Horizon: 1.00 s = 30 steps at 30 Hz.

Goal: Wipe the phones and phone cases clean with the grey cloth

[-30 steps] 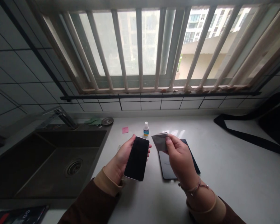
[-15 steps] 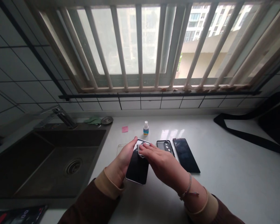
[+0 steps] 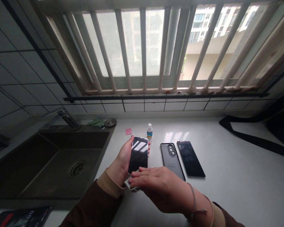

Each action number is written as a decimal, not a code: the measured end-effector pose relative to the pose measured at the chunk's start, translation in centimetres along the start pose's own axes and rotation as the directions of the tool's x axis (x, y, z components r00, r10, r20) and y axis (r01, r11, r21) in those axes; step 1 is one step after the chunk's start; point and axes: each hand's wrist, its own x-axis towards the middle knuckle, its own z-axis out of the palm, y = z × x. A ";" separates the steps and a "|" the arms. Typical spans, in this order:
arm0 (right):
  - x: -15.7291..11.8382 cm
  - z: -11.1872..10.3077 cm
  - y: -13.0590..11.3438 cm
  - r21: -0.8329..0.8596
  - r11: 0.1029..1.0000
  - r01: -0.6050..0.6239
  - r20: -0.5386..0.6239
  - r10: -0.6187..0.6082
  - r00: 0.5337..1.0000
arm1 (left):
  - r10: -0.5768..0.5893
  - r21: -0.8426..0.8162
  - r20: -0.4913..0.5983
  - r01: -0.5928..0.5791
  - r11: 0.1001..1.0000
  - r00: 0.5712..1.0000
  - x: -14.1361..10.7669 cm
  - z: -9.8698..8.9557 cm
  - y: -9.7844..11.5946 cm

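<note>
One white desk [image 3: 241,170] is spreading under everything, with one sink [image 3: 81,139] sitting at its left side and one black bag [image 3: 279,121] lying at its far right, trailing a strap [image 3: 227,130].

Two hands are working over the desk. The right hand [image 3: 162,184] is reaching across the phone's near end; half a second ago it was lying over the upper screen, so it is now sitting lower and nearer the body. Its fingers are stretching out flat over a cloth; I cannot tell whether its grip is pinching that cloth or just covering it. The left hand [image 3: 121,159] is keeping its grip wrapped around one phone, its thumb along one edge and fingertips showing past the other.

Two phones are showing: a dark phone [image 3: 191,158] is lying on the desk at the right, and the held phone [image 3: 138,154] is facing screen up above the desk, its upper screen now uncovered and catching bright window reflections. One black-rimmed case [image 3: 170,159] is lying just beside the dark phone, partly hidden by the right hand. One small white-capped bottle [image 3: 149,131] is standing upright behind the held phone. One greyish cloth [image 3: 133,189] is peeking out under the right fingers, having moved down with them. One pink note [image 3: 128,131] is lying near the bottle.
</note>
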 end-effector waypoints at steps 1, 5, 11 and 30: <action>0.0 -0.3 0.0 0.060 0.997 -0.047 -0.028 0.048 0.998 | -0.007 -0.008 0.016 0.007 1.000 1.000 0.0 0.0 0.0; -0.3 -1.7 1.8 0.272 0.923 -0.274 -0.308 0.353 0.884 | -0.080 -0.029 0.124 0.084 0.996 0.989 0.1 0.1 -0.1; -0.6 -3.2 4.5 0.052 0.844 -0.533 -0.703 0.411 0.581 | -0.146 0.037 0.251 0.141 0.989 0.957 -0.7 0.7 -0.2; -0.6 -1.6 1.2 -0.005 0.998 -0.055 -0.034 0.055 0.998 | 0.130 -0.162 0.077 -0.117 0.980 0.988 0.4 -0.9 1.4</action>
